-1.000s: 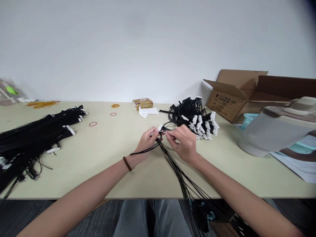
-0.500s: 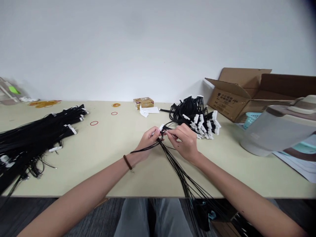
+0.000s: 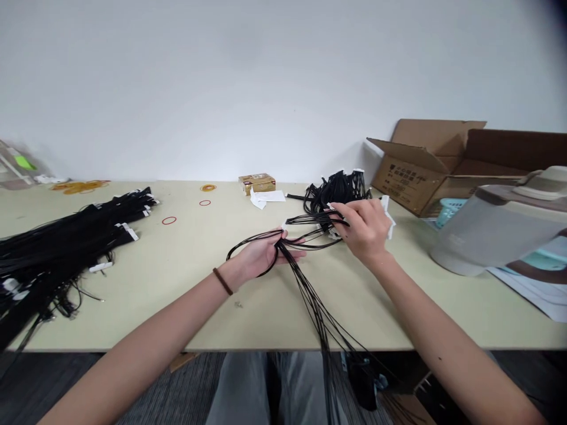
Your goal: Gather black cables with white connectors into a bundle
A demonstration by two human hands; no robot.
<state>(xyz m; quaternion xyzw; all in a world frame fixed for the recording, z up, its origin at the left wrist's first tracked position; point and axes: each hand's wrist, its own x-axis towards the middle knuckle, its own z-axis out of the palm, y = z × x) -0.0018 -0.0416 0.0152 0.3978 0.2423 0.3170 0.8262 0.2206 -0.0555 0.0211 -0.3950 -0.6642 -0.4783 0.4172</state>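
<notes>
A black wire harness (image 3: 305, 276) runs between my hands, with long strands trailing over the front table edge. My left hand (image 3: 261, 254) grips it near a small white connector (image 3: 284, 225), its thumb on top and other fingers stretched out beneath. One wire loop bends back over my left wrist. Farther right, my right hand (image 3: 364, 229) pinches the other end of several black wires, drawn out sideways from the left hand. Behind the right hand lies a heap of coiled black harnesses (image 3: 334, 192) with white connectors, partly covered by it.
Black harnesses (image 3: 66, 236) lie piled at the left. Red rubber bands (image 3: 169, 221), yellow bands (image 3: 80, 186) and a small box (image 3: 257, 183) with white paper (image 3: 269, 197) sit farther back. At right stand an open cardboard box (image 3: 411, 180) and a large grey jug (image 3: 482, 230).
My right hand has moved right and slightly up, away from the left, pulling wires out between them. My left hand has shifted slightly left, and its fingers have straightened.
</notes>
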